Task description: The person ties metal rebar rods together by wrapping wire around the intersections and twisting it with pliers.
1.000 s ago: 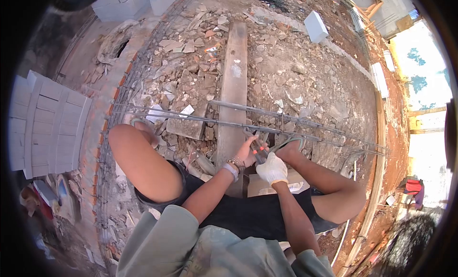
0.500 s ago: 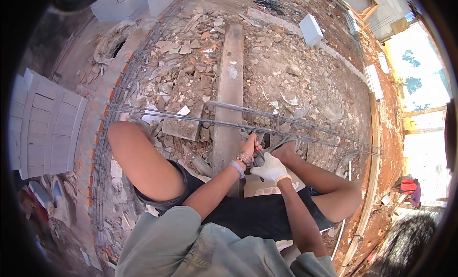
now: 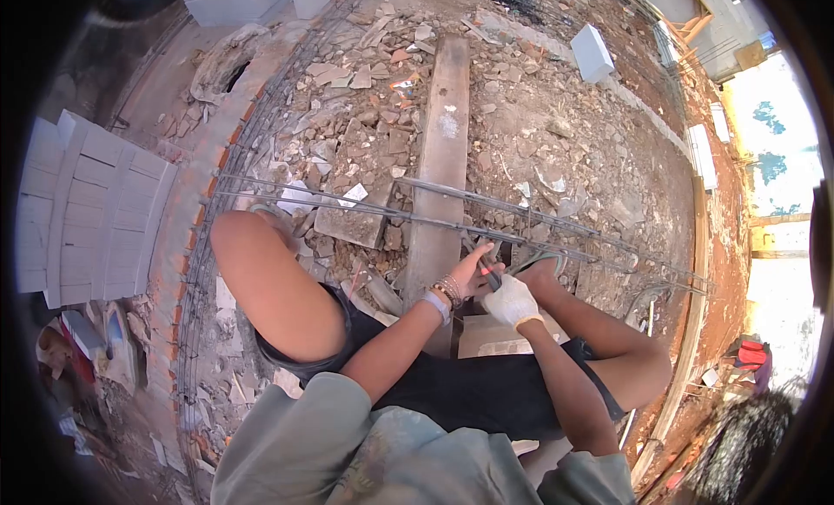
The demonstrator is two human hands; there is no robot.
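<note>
Long thin steel bars (image 3: pixel 382 211) run across in front of me, over a wooden plank (image 3: pixel 441 140). My left hand (image 3: pixel 472 274), bare with beaded bracelets at the wrist, is just below the bars, beside a dark hand tool (image 3: pixel 493 279) with a bit of red. Whether its fingers grip anything is too small to tell. My right hand (image 3: pixel 511 302), in a white glove, is closed around the tool's handle. The tool's tip is near the bars and hard to make out.
Broken rubble (image 3: pixel 365 122) covers the ground on both sides of the plank. A white block (image 3: pixel 592 53) lies at the upper right. A brick edge (image 3: pixel 198 216) with steel bars runs along the left, and a timber (image 3: pixel 686 357) along the right.
The view has shifted, so the scene sits further right. My left hand's fingers are more extended, and more of the tool shows between my hands.
</note>
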